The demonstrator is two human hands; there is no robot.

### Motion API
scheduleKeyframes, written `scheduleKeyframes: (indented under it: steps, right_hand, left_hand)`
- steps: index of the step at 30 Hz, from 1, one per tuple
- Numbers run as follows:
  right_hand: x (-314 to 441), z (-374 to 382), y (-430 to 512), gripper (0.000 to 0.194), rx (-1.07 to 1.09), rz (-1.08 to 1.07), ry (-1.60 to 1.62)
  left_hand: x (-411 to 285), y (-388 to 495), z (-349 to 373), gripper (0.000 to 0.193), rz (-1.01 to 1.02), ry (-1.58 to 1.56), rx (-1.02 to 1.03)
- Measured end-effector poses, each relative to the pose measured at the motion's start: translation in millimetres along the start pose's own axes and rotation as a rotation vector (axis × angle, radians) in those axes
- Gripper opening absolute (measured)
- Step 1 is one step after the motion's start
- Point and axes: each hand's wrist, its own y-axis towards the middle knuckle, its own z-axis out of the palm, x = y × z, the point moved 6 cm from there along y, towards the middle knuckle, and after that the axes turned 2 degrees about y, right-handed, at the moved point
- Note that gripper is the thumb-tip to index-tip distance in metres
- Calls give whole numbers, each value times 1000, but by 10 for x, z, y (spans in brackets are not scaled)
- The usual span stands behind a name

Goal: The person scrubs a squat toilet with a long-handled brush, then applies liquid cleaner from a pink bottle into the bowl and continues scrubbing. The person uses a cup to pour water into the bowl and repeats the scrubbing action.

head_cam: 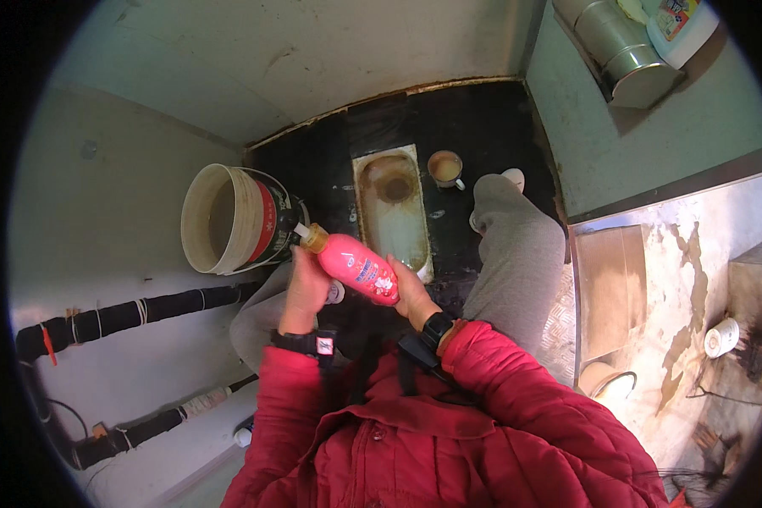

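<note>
A pink pump bottle [359,267] with a gold collar and a dark pump head lies tilted between my hands, its printed label facing up. My left hand [308,286] grips it at the collar end. Around its base my right hand [411,289] is closed. Just beyond the bottle is a stained squat toilet [390,216] set in the black floor. To its right stands a mug [446,168] holding cloudy liquid. A large white bucket [225,219] with a red and dark green label stands at the left, near the pump head.
Black-wrapped pipes [127,311] run along the left wall. A metal dispenser [616,51] is mounted at upper right, with a white bottle [679,28] beside it. Past the doorway at right are a cardboard piece [609,289], a bucket [600,380] and a paper roll [722,338].
</note>
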Motion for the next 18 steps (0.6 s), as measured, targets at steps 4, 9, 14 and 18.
scheduleKeyframes:
  steps: [4,9,14,18]
  right_hand:
    - [-20,-213,-22,33,-109,-138,-3]
    - [-162,-509,-53,37,-323,-162,-35]
    - [-160,-851,-116,25,-520,-204,-49]
    - [-60,-1136,-255,32,-776,-217,-251]
  left_hand:
    - [-529,337,-350,45,48,51,-129]
    - [-419,637,-493,27,-131,492,-194]
    - [83,722,-569,32,-170,584,-225]
    - [656,799,-807,27,-204,611,-287]
